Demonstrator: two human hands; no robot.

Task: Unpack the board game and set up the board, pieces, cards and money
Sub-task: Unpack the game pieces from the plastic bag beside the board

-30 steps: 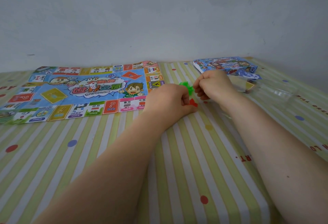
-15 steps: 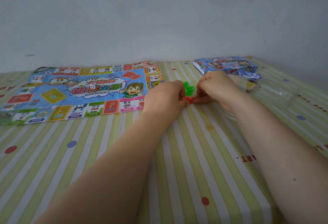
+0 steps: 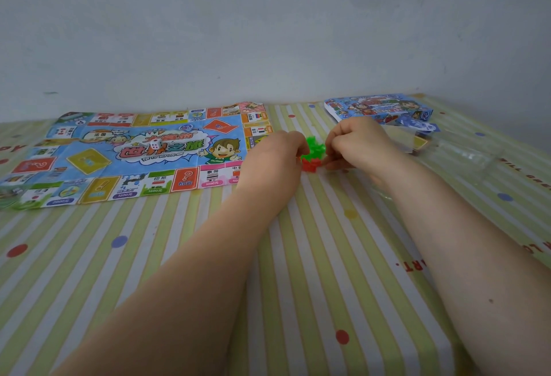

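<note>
Just right of the unfolded board [image 3: 134, 152], both hands work a cluster of plastic pieces: left hand [image 3: 274, 161] pinches the red pieces [image 3: 310, 164], right hand [image 3: 354, 146] pinches the green pieces [image 3: 314, 146], probably to separate them. Beyond lies the box [image 3: 378, 107].

striped table [image 3: 298, 271], board [image 3: 143, 152], box [image 3: 378, 107], bag [image 3: 465, 158]

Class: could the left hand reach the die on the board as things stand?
Probably yes. The left hand is busy at the pieces, but bare board lies between it and the die.
</note>
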